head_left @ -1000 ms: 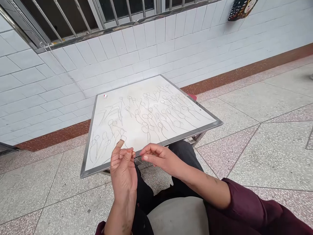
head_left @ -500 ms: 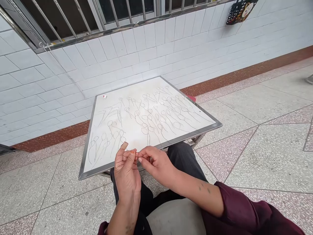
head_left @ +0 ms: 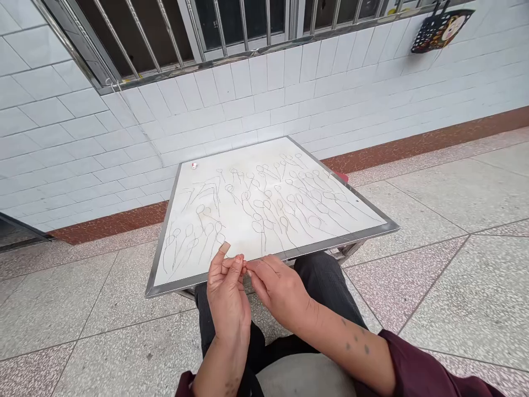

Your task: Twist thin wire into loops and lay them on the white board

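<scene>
In front of my lap, above the near edge of the table, my left hand (head_left: 228, 300) and my right hand (head_left: 285, 289) meet at the fingertips. Thumb and fingers of the left are pinched together, and a tan strip (head_left: 225, 247) wraps one raised fingertip. The right hand is closed too, its thumb and forefinger tips against the left's. Whatever they pinch is too small or hidden to make out. Many thin dark looped strands (head_left: 264, 220) lie spread over the white tabletop (head_left: 242, 242) just beyond; a few reach its near edge.
The table's metal rim (head_left: 326, 244) stands close to a white tiled wall (head_left: 231, 118). A small white-and-red object (head_left: 194, 165) sits at the far left corner. A patterned bag (head_left: 440, 33) hangs below the barred window (head_left: 243, 27). Speckled floor tiles (head_left: 430, 204) surround the table.
The camera view has shifted, so everything sits farther right. My fingertips stay together; the right hand's fingers look straighter and its back has turned up more. The strands on the table look unchanged.
</scene>
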Action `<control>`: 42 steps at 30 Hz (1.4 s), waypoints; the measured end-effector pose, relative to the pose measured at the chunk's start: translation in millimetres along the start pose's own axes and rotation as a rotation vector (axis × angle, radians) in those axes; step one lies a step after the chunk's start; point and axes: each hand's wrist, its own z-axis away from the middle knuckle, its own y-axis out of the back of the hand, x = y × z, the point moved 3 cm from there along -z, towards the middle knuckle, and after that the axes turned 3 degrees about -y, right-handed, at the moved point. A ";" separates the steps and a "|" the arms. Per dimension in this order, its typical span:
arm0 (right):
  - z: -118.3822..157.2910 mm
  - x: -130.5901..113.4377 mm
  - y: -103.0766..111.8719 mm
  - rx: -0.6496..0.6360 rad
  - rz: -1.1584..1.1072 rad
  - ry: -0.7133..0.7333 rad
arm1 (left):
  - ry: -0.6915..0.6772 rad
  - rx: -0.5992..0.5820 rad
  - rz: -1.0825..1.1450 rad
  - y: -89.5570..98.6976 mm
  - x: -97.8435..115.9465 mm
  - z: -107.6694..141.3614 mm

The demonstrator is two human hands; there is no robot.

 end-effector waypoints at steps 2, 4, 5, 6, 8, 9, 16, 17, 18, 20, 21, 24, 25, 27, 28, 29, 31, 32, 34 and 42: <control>-0.2 3.1 0.7 -0.011 -0.095 -0.048 | 0.018 -0.030 0.003 0.1 -1.5 0.0; -0.5 6.2 2.3 -0.035 -0.190 -0.100 | 0.029 -0.062 0.011 0.3 -2.1 0.1; -0.7 7.2 3.3 -0.047 -0.228 -0.121 | 0.034 -0.070 0.017 0.6 -2.1 0.2; -0.9 7.8 4.6 -0.057 -0.258 -0.136 | 0.038 -0.072 0.023 0.9 -1.9 0.3; -1.3 8.1 7.1 -0.069 -0.301 -0.160 | 0.045 -0.063 0.027 1.6 -1.3 0.5; -1.6 7.8 8.2 -0.073 -0.321 -0.170 | 0.047 -0.057 0.024 1.8 -0.9 0.5; -2.2 8.7 7.8 -0.073 -0.372 -0.231 | 0.033 -0.027 0.010 1.3 -0.6 -0.5; -1.7 9.4 7.3 -0.065 -0.349 -0.224 | 0.031 -0.020 0.012 1.2 -1.1 -0.7; -1.1 10.0 6.8 -0.057 -0.318 -0.209 | 0.029 -0.013 0.014 1.1 -1.5 -1.0; 0.3 10.6 6.0 -0.043 -0.251 -0.159 | 0.023 -0.004 0.013 1.0 -2.4 -1.7; 0.9 10.6 5.8 -0.032 -0.218 -0.130 | 0.021 -0.002 0.010 1.1 -2.9 -2.1; 2.4 10.0 5.7 0.018 -0.132 -0.058 | 0.016 -0.005 -0.014 1.8 -4.6 -3.4; 2.7 9.7 5.6 0.037 -0.107 -0.036 | 0.011 -0.006 -0.028 2.2 -5.1 -3.8; 3.3 8.7 4.9 0.064 -0.053 0.004 | -0.009 -0.005 -0.053 3.4 -6.0 -4.4; 3.7 8.2 4.4 0.077 -0.025 0.025 | -0.023 -0.001 -0.062 4.0 -6.3 -4.7; 4.1 7.4 3.8 0.091 0.006 0.047 | -0.039 0.003 -0.071 4.6 -6.4 -4.9; 5.1 5.5 2.1 0.121 0.075 0.096 | -0.062 0.006 -0.081 5.3 -6.9 -5.2; 5.6 4.5 0.9 0.134 0.111 0.119 | -0.067 0.005 -0.082 5.5 -7.3 -5.3; 6.2 2.6 -2.0 0.154 0.174 0.148 | -0.065 0.006 -0.077 6.3 -8.5 -5.8; 5.8 2.0 -12.9 0.146 0.221 0.150 | -0.047 0.049 -0.037 10.1 -10.3 -8.3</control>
